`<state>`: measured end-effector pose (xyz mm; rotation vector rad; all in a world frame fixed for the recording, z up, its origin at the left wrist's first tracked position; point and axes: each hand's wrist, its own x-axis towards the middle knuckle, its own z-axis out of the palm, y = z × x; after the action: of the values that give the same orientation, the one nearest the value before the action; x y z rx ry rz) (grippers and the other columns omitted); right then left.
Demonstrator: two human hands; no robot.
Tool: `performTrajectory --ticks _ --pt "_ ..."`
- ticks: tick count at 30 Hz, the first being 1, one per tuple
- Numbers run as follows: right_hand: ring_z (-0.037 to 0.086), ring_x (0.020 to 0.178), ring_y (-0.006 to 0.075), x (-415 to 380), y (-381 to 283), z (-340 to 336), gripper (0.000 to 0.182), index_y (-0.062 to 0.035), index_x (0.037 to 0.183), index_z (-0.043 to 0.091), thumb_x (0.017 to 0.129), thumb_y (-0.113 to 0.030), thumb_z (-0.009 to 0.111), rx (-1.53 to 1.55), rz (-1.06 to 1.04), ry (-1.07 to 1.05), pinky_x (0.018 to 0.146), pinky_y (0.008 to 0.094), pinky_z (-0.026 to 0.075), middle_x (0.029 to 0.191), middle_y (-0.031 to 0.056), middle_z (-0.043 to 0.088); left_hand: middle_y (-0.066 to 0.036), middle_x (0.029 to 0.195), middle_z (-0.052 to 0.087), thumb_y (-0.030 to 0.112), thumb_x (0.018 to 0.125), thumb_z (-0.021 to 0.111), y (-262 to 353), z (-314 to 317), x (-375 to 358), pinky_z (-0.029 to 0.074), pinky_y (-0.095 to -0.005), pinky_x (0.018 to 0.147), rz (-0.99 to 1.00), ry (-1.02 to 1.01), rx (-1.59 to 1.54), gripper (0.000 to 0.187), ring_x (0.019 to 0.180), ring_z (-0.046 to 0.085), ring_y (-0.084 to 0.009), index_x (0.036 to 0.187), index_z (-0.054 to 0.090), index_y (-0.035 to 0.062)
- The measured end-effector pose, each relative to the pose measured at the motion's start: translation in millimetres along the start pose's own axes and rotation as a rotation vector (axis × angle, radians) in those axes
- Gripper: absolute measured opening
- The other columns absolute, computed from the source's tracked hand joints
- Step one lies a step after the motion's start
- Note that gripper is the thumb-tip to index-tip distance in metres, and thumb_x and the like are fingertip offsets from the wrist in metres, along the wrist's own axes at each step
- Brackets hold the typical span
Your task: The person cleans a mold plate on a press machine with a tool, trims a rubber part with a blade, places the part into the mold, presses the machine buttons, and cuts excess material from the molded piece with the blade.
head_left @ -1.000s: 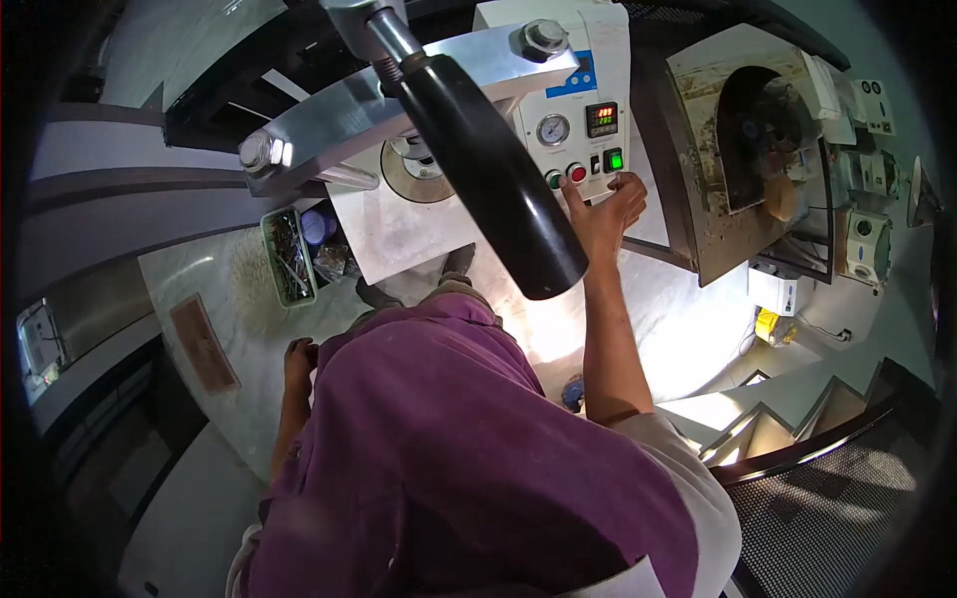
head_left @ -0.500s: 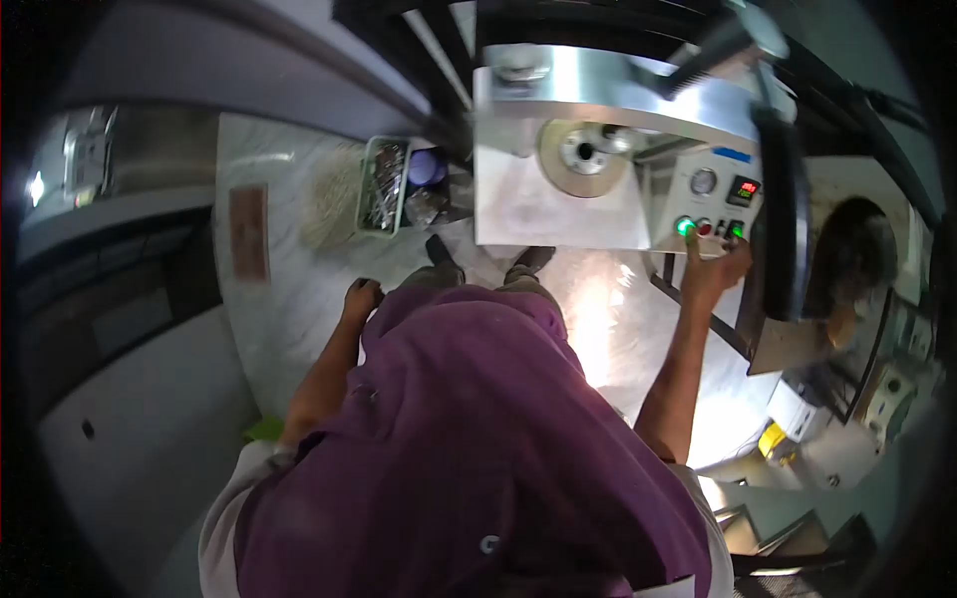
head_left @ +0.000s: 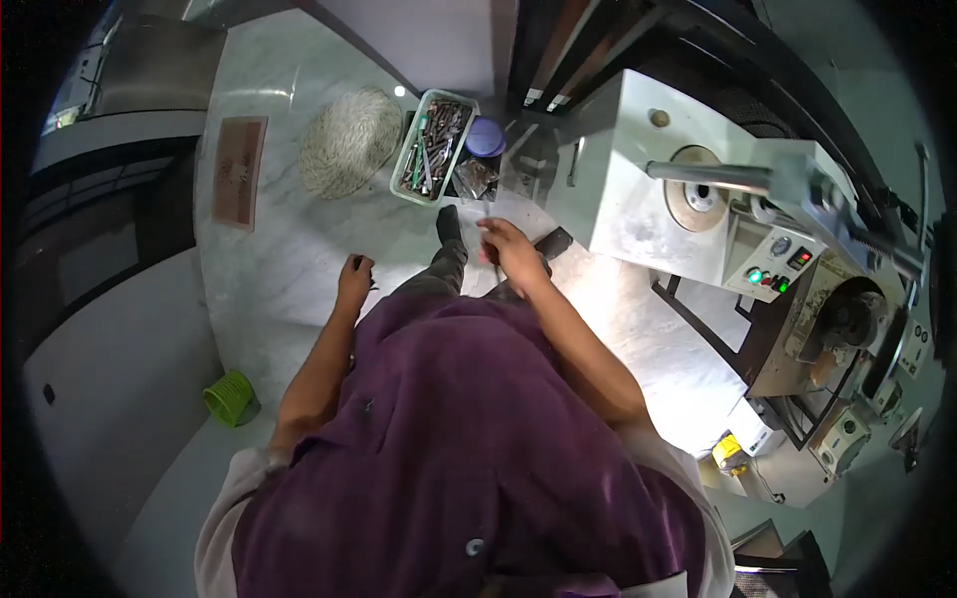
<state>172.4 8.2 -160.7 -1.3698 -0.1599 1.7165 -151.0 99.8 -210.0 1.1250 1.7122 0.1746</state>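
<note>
Marble floor: room to move between left arm and the floor's left edge. Press at right; strip of floor separates its near edge from right arm. Control panel at press's near right corner, green lamp lit. Woven mat toward floor's far edge. Tool bin just right of it. Right hand before the body, between bin and press, apart from both; fingers loosely spread. Left hand over floor, fingers curled; cannot tell whether they grip anything. Purple lid beside bin's right edge.
</note>
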Motion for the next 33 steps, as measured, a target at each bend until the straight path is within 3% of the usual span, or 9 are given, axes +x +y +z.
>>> performTrajectory --ticks 4,9,13,16,20,22,23,25,33 --pt "0.063 0.071 0.014 148.5 64.4 10.2 0.037 -0.0056 0.128 0.053 0.093 -0.017 0.058 -0.1 0.06 0.202 0.063 0.0294 0.054 0.08 0.0101 0.064 -0.003 0.071 0.052 0.02 0.089 0.055 -24.8 -66.2 -16.0 0.043 -0.0292 0.055 -0.161 0.053 -0.055 0.017 0.059 0.048 -0.0132 0.091 0.057 0.003" --pt "0.067 0.096 0.0349 252.2 110.0 -2.8 0.029 -0.0136 0.106 0.069 0.08 -0.026 0.065 -0.824 -0.023 0.789 0.085 0.0424 0.053 0.104 0.0157 0.069 -0.002 0.069 0.049 0.023 0.09 0.055 -110.3 -154.0 -57.1 0.037 -0.0281 0.052 -0.233 0.213 -0.01 0.017 0.057 0.044 -0.0126 0.092 0.058 0.0066" --pt "0.066 0.096 0.0415 266.7 109.0 0.2 0.032 -0.0147 0.112 0.066 0.081 -0.022 0.066 -0.885 0.024 0.743 0.087 0.0476 0.053 0.104 0.0191 0.069 -0.004 0.072 0.051 0.021 0.09 0.053 -170.9 -176.4 -89.4 0.04 -0.0304 0.059 -0.481 0.358 -0.015 0.017 0.063 0.047 -0.0146 0.091 0.059 0.0049" --pt "0.065 0.098 0.0368 268.6 106.5 2.7 0.03 -0.0091 0.109 0.065 0.079 -0.017 0.067 -0.917 -0.102 0.862 0.088 0.0434 0.052 0.105 0.0179 0.069 -0.005 0.075 0.053 0.023 0.091 0.052 -170.3 -174.4 -109.9 0.04 -0.0301 0.063 -0.684 0.19 -0.081 0.021 0.068 0.049 -0.0155 0.093 0.059 0.0034" --pt "0.054 0.113 0.0389 252.8 99.7 17.4 0.031 -0.0078 0.109 0.06 0.08 -0.013 0.068 -0.923 -0.421 0.85 0.097 0.0455 0.046 0.11 0.0152 0.062 -0.006 0.081 0.055 0.026 0.093 0.047 -212.2 -169.0 -94.5 0.041 -0.0303 0.067 -0.545 0.042 0.047 0.025 0.073 0.052 -0.0169 0.098 0.059 0.0047" --pt "0.053 0.11 0.0378 243.5 92.7 34.3 0.028 -0.0077 0.108 0.06 0.081 -0.011 0.065 -0.833 -0.43 0.888 0.093 0.0466 0.045 0.106 0.0146 0.06 -0.008 0.091 0.058 0.027 0.094 0.044 -221.7 -166.1 -85.9 0.043 -0.0306 0.075 -0.164 -0.011 0.209 0.028 0.083 0.055 -0.018 0.105 0.059 0.0055" --pt "0.054 0.106 0.0369 241.8 88.5 41.4 0.026 -0.0077 0.107 0.06 0.081 -0.01 0.064 -0.987 -0.568 0.81 0.09 0.0463 0.045 0.105 0.015 0.06 -0.008 0.1 0.059 0.029 0.095 0.042 -230.6 -162.9 -75.1 0.043 -0.0309 0.084 -0.55 0.066 -0.304 0.034 0.091 0.055 -0.0197 0.113 0.059 0.0055" --pt "0.055 0.094 0.0344 253.3 89.2 56.8 0.021 -0.0084 0.104 0.06 0.083 -0.011 0.06 -1.146 -0.856 0.652 0.083 0.0455 0.043 0.101 0.0147 0.059 -0.007 0.101 0.059 0.029 0.094 0.041 -204.0 -157.6 -68.0 0.043 -0.0308 0.086 -0.538 0.072 -0.394 0.035 0.092 0.056 -0.02 0.114 0.059 0.0059" --pt "0.067 0.094 0.03 287.2 62.1 85.0 0.026 -0.0084 0.092 0.07 0.081 -0.03 0.061 -1.533 -0.212 0.559 0.085 0.0404 0.048 0.096 0.0126 0.071 -0.011 0.098 0.062 0.016 0.089 0.055 -162.3 -151.0 -74.5 0.048 -0.029 0.077 -0.38 0.116 -0.18 0.029 0.084 0.06 -0.018 0.114 0.057 0.002"
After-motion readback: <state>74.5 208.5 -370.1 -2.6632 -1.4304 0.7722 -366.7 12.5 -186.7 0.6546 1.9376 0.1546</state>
